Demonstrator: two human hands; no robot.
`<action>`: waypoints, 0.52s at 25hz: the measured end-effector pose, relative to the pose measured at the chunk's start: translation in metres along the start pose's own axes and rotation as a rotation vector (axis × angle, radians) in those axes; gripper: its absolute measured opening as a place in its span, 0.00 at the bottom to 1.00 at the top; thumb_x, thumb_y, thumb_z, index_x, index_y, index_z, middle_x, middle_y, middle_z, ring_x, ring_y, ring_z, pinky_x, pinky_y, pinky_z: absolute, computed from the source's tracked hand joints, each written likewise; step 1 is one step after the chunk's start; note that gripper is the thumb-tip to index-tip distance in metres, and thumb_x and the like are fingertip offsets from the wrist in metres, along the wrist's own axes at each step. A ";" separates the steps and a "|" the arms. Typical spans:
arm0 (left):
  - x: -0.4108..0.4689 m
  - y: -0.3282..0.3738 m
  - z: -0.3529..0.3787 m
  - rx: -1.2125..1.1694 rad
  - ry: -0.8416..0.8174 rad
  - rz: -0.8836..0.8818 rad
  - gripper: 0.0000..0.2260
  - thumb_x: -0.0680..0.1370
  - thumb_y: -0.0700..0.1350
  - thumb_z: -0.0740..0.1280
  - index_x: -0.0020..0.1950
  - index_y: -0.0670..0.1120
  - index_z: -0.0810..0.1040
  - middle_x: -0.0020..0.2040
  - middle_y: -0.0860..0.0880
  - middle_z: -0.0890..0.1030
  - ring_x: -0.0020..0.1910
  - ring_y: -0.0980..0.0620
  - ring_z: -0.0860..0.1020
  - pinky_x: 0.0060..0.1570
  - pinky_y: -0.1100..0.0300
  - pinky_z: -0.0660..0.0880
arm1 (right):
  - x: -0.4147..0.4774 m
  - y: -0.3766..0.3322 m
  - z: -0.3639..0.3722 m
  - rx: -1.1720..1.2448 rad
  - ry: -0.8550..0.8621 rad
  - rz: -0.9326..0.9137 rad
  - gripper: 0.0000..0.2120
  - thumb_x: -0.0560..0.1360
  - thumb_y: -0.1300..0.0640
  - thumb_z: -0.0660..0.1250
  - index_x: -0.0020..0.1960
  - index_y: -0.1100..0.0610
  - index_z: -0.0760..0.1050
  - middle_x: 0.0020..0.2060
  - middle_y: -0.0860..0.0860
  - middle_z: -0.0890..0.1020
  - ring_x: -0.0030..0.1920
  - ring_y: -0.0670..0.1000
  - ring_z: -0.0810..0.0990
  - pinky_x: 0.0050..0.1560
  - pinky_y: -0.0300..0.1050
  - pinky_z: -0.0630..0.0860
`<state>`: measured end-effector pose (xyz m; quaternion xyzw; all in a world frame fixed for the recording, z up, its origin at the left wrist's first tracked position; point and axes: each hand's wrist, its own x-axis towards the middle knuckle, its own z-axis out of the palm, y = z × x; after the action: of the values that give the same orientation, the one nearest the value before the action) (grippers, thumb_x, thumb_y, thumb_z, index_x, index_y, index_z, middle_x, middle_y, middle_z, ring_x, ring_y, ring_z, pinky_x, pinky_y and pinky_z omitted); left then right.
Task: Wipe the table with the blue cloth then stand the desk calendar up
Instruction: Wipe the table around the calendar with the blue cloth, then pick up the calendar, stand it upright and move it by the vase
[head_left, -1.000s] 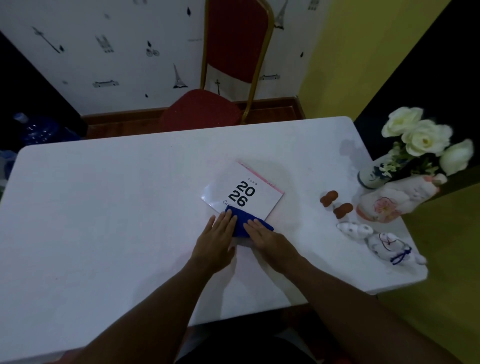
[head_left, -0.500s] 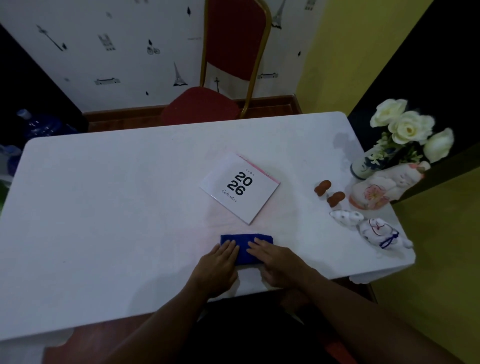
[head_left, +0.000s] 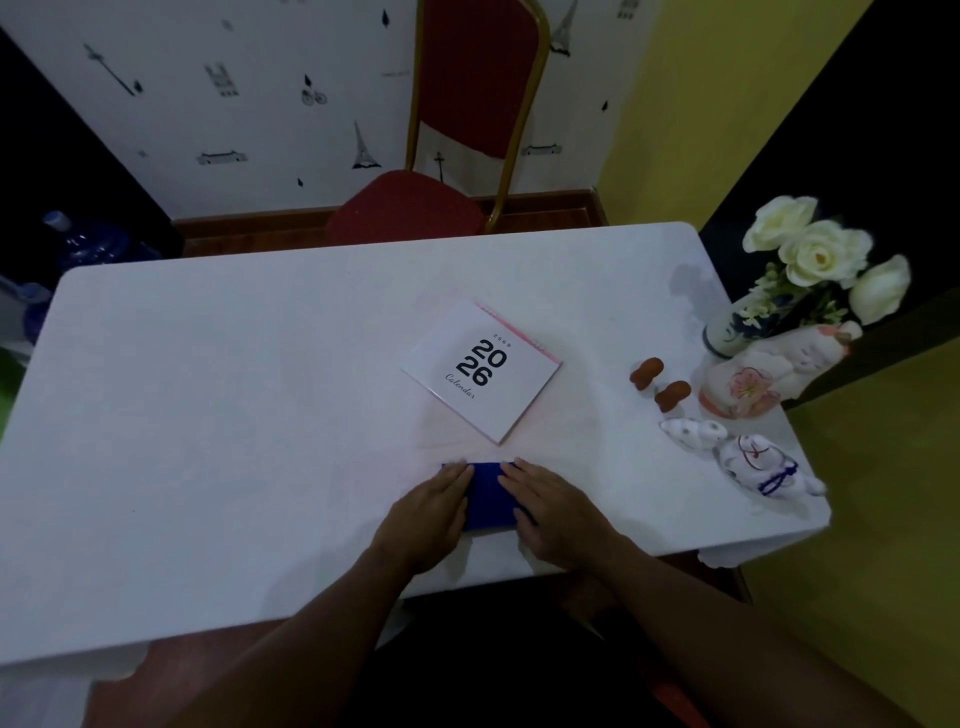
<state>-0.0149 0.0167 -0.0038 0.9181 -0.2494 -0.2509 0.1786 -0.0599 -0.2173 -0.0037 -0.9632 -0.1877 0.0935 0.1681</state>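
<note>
White surface (head_left: 218, 415), wiping under way. Desk calendar (head_left: 480, 370) lies flat mid-surface, not yet stood up. My left hand (head_left: 426, 512) and right hand (head_left: 558, 514), open-palmed, press the blue cloth (head_left: 485, 496) just nearside of the calendar.

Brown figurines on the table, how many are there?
2: one brown figurine right of the calendar, the other brown figurine just nearer me, beside it. None seems hidden.
</note>
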 end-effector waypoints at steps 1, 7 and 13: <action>0.004 -0.001 -0.006 -0.028 0.032 -0.019 0.25 0.88 0.50 0.53 0.86 0.47 0.59 0.86 0.49 0.61 0.84 0.50 0.63 0.79 0.55 0.66 | 0.006 -0.001 -0.004 0.048 0.026 0.041 0.24 0.78 0.57 0.64 0.72 0.63 0.74 0.71 0.58 0.76 0.72 0.57 0.74 0.72 0.53 0.72; 0.046 -0.012 -0.050 -0.153 0.133 -0.203 0.27 0.87 0.51 0.56 0.86 0.47 0.55 0.87 0.48 0.57 0.86 0.49 0.57 0.82 0.50 0.60 | 0.058 0.001 -0.026 0.395 0.086 0.504 0.24 0.82 0.59 0.60 0.78 0.58 0.64 0.74 0.55 0.72 0.73 0.54 0.69 0.73 0.49 0.70; 0.089 -0.038 -0.086 -0.178 0.098 -0.321 0.29 0.87 0.44 0.56 0.86 0.42 0.52 0.87 0.43 0.51 0.87 0.46 0.50 0.85 0.49 0.53 | 0.095 0.010 -0.036 0.433 0.155 0.726 0.30 0.81 0.59 0.64 0.80 0.57 0.57 0.77 0.56 0.64 0.76 0.56 0.62 0.77 0.51 0.62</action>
<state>0.1133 0.0159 0.0157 0.9378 -0.0675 -0.2522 0.2289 0.0391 -0.1993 0.0151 -0.9135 0.2007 0.1111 0.3360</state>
